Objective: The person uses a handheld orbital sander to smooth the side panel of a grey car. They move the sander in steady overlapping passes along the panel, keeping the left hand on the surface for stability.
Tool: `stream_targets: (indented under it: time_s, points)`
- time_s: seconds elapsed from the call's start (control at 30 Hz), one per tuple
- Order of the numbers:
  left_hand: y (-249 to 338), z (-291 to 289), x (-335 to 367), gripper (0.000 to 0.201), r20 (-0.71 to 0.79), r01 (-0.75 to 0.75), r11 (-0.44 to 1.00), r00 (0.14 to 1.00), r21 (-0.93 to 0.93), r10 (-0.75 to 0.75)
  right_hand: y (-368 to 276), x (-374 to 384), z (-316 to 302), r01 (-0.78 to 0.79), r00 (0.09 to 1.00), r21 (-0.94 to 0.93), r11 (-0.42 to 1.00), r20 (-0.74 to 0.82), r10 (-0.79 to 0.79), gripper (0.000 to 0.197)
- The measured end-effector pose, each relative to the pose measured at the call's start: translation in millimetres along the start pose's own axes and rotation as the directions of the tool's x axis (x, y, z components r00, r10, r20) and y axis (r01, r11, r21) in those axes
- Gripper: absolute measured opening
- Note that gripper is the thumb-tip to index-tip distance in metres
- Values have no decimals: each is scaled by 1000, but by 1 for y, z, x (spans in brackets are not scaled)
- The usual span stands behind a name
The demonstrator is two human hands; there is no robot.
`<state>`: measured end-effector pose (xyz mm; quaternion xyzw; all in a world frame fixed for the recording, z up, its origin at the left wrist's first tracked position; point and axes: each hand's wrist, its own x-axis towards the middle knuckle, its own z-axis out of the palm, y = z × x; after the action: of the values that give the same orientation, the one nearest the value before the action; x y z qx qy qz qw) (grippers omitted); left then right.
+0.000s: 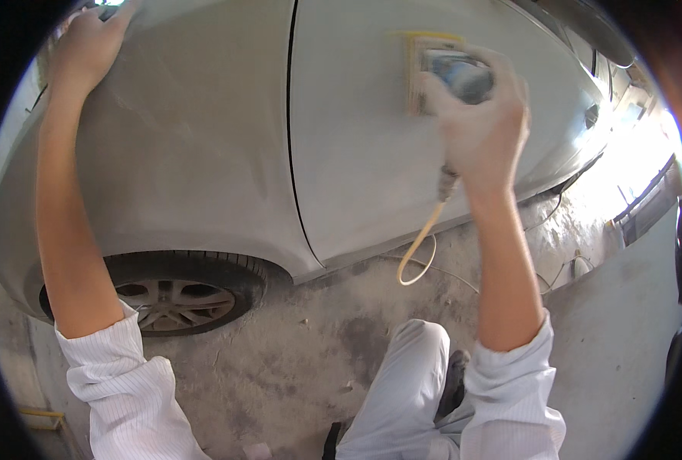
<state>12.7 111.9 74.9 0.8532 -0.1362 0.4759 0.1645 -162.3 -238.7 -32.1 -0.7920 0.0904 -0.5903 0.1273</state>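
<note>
My right hand [488,126] is wrapped round a pneumatic sander [471,80], blurred by motion. Its rectangular pad [416,84], edged in yellow, lies against the dull grey car door [356,161]. A pale air hose [410,257] hangs in a loop from the sander's fitting, below my wrist. At the upper left, my left hand [88,50] rests on the upper edge of the car's fender [195,146], thumb spread away from the fingers. The picture's rim partly cuts off those fingertips.
A wheel [176,303] with a black tyre sits under the fender. My bent knee [414,345] is over the stained concrete floor [295,360], below the door. The hose trails over the floor to the right, toward a bright, sunlit area [640,165].
</note>
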Motion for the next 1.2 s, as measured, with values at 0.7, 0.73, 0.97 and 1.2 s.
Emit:
stream_targets:
  time_s: [0.7,0.73,0.97,1.2]
  points:
    - [-40,18,26,77,-20,153,983,988,99,-152,83,-39,-3,-34,999,132,991,22,32,60]
    - [-36,17,25,78,-28,161,980,987,114,-159,106,-27,-9,-36,999,120,992,14,34,59]
    - [-7,11,19,80,-30,240,956,971,170,-238,229,26,-36,-382,921,62,922,-65,385,56]
    - [11,11,4,77,-77,325,936,945,136,-317,99,17,-13,82,997,152,985,-8,-81,56]
